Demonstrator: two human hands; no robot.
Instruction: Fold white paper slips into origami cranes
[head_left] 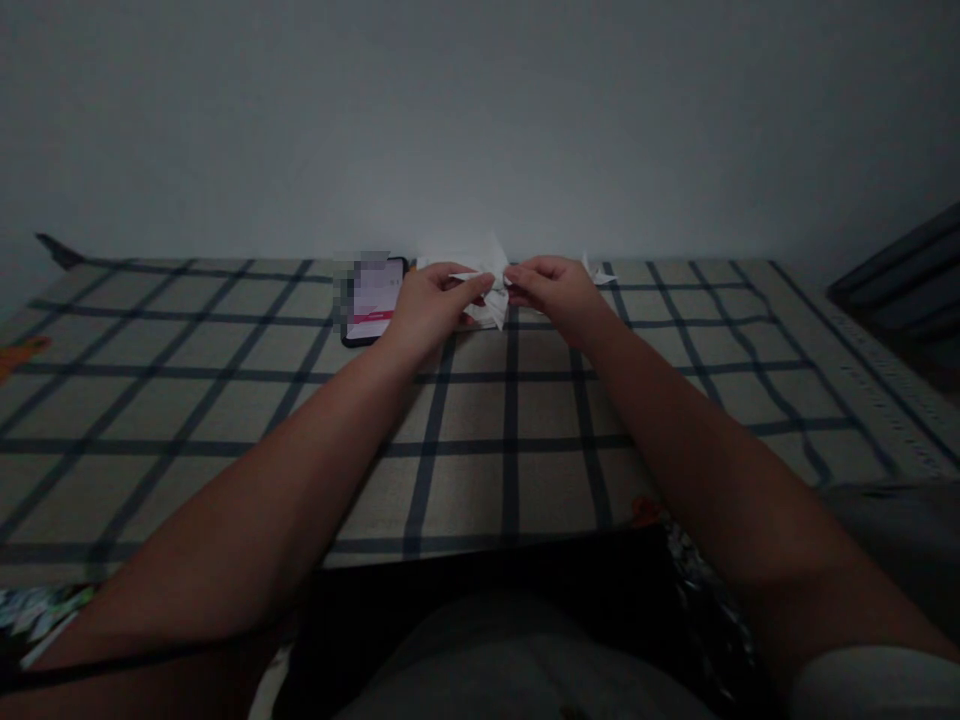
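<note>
- Paper [497,305], white and folded into pointed corners, lies between the two hands, near the far edge of the checked cloth [472,480] that covers the table [547,410].
- Left hand [435,298]: its grip pinches the paper's left side.
- Right hand [559,288]: its grip pinches the right side.
- Phone [379,285], screen lit, just beside the left hand.
- White pointed piece [600,274], just beyond the right hand.
- Pale wall [480,120] behind.

Matt cloth tablecloth [472,480], creased matt paper [496,308], smooth matt wall [480,120], smooth phone screen [377,285]
</note>
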